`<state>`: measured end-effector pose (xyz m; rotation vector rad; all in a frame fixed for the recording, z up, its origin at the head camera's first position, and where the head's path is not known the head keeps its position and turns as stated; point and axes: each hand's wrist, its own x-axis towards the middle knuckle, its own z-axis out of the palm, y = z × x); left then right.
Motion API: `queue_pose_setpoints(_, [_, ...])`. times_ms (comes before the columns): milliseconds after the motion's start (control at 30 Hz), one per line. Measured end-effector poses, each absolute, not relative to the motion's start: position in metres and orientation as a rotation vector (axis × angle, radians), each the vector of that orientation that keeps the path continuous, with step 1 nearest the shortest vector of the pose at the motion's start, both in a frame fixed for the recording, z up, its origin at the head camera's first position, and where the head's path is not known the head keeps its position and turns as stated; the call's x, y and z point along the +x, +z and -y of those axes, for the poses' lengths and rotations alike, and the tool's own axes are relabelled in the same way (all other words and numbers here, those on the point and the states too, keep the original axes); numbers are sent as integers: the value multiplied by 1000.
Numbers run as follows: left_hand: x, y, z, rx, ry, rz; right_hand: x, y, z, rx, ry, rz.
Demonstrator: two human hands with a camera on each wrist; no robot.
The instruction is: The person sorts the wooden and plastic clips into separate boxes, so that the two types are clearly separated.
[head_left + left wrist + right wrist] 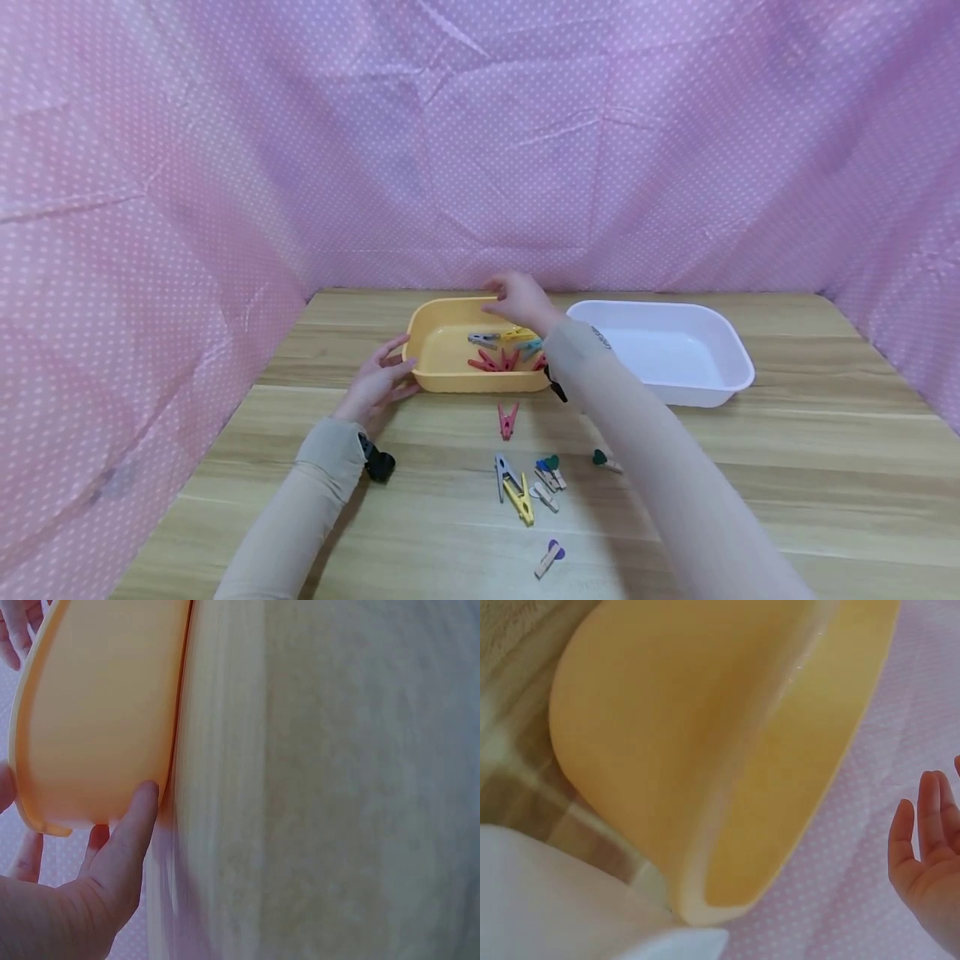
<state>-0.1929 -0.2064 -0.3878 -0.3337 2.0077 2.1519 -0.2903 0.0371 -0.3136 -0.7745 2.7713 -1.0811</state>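
Note:
A yellow plastic basin (480, 383) stands at the back of the table with red, grey, yellow and blue clothespins in it. My left hand (377, 382) touches its left end, fingers spread and fairly straight, the thumb against the outer wall in the left wrist view. Over the basin's right rear rim hovers my right hand (523, 302), fingers apart; the right wrist view shows this hand (934, 862) holding nothing. In front of the basin lie a red clothespin (507, 423), a grey clothespin (501, 482) and a yellow clothespin (521, 503). My right forearm hides part of the basin's right end.
To the right stands a white basin (667, 350), partly behind my right sleeve. Several small wooden clips with heart tops, including a purple-heart clip (548, 562) and a green-heart clip (607, 462), lie nearer me. Pink dotted cloth (480, 167) hangs behind the table.

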Motion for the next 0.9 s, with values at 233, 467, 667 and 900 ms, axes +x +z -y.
queue_pose_setpoints(233, [-193,-387,206,-332,2154,-2010,-283,-300,-42,-826,-1143,-2738])
queue_pose_setpoints(467, [-193,-387,205,-353,2152,-2013,-265,-293,-52,-947,-1148,-2712])
queue_pose_setpoints(667, [-191,-388,205,-351,2152,-2006,-253,-296,-60,-1069,-1167,-2708])
queue_pose_setpoints(900, [-192,-388,205,-334,2145,-2014,-239,-296,-65,-1117,-1106,-2723])
